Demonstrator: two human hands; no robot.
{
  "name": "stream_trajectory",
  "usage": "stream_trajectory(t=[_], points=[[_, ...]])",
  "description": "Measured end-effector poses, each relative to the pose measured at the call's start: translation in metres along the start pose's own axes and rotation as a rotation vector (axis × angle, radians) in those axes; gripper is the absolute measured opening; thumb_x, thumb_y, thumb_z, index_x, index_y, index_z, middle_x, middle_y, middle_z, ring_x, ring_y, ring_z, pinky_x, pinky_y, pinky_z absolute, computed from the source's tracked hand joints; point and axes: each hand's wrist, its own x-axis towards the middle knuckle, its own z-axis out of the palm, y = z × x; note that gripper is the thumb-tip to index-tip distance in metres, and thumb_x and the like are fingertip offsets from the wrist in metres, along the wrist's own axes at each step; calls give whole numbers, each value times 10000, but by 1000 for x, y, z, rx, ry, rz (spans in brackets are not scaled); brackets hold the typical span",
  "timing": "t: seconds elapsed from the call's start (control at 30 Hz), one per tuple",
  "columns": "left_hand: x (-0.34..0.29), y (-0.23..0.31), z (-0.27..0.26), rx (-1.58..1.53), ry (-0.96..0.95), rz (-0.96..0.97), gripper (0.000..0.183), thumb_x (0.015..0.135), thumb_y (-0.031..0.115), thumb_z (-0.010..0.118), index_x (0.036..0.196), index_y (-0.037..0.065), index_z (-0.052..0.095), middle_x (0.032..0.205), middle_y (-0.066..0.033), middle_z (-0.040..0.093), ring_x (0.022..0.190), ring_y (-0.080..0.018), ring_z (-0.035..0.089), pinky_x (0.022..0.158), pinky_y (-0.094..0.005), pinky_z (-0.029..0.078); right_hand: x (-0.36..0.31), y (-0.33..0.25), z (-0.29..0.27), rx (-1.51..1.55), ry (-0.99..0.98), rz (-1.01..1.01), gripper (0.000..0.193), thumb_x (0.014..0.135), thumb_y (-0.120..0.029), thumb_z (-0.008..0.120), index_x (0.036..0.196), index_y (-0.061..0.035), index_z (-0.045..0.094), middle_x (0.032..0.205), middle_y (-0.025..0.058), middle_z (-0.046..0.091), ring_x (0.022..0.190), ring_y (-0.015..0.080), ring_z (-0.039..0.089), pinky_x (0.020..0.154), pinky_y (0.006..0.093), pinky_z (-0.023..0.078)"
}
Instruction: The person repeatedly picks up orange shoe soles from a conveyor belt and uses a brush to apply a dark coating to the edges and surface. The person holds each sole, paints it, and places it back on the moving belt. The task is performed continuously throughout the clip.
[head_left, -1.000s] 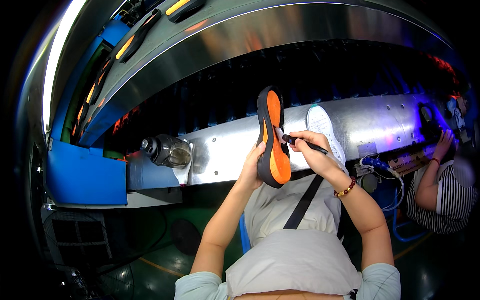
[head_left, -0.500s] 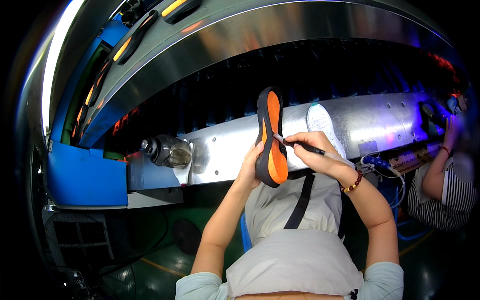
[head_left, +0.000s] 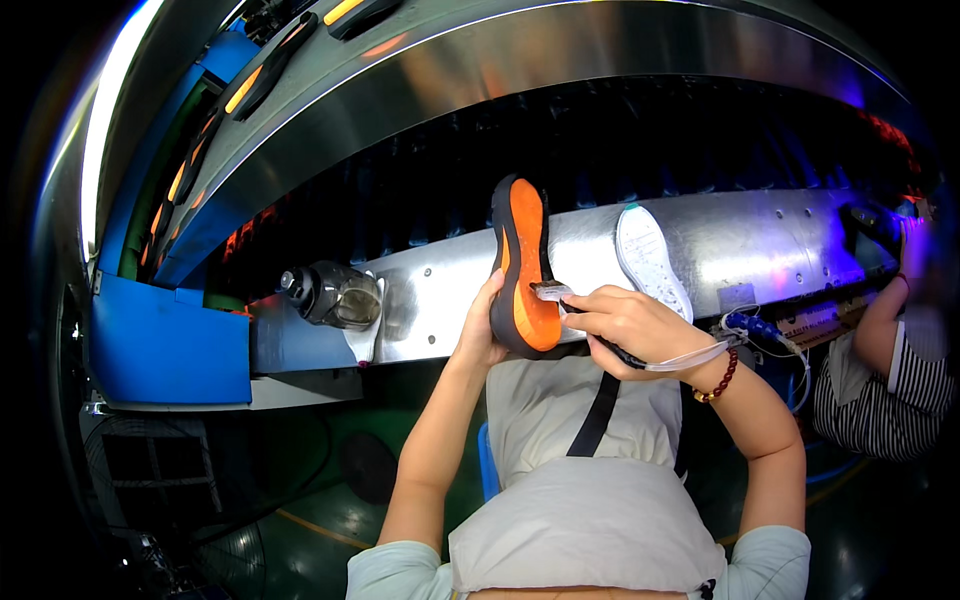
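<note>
My left hand is closed round the near end of a shoe sole, which has a black rim and an orange inner face. The sole is held tilted above the metal ledge, its far end pointing away from me. In my right hand is a brush with a flat, pale head and a dark handle. The brush head meets the sole's right edge, toward the near end. A clear tube trails from the handle past my right wrist. To the right, a white sole-shaped piece lies on the ledge.
A dark see-through bottle stands on the left of the metal ledge, over a white cloth-like item. Beyond the ledge, a curved conveyor carries several orange-and-black soles. Another person's arm is at the far right, near blue tubing.
The sole has shifted slightly left and turned, showing more of its orange face. My right hand and the brush have moved lower, from mid-sole to the near half.
</note>
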Motion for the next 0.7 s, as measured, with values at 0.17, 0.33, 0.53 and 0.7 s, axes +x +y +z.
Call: stream_trajectory(t=[0.17,0.33,0.53,0.7], points=[[0,0,-8,-67,-63,19,424,876,337,335,1129,10,430,1045,-141,559,907,-209,582,774,-314,495,-3,-6,-5,96,-4,16,262,634,-14,512,879,33,592,930,199,588,744,288,559,740,327,457],[-8,-6,-13,-224,-74,1,433,881,304,301,1181,11,408,1110,-154,535,968,-235,564,818,-333,472,-5,11,-17,443,201,225,247,715,-43,533,938,43,597,966,192,599,825,225,598,759,299,455],[-13,-16,-14,-328,-252,-13,422,880,280,309,1170,2,436,1107,-142,546,978,-235,562,820,-319,464,7,64,-18,545,569,464,171,766,-66,587,916,12,612,790,42,611,687,58,535,603,180,414],[-14,-19,-17,-284,-357,0,428,872,288,327,1174,3,434,1115,-146,540,983,-237,559,835,-320,456,6,66,-14,309,604,400,153,773,-60,548,890,25,596,734,61,613,661,61,542,580,193,412]])
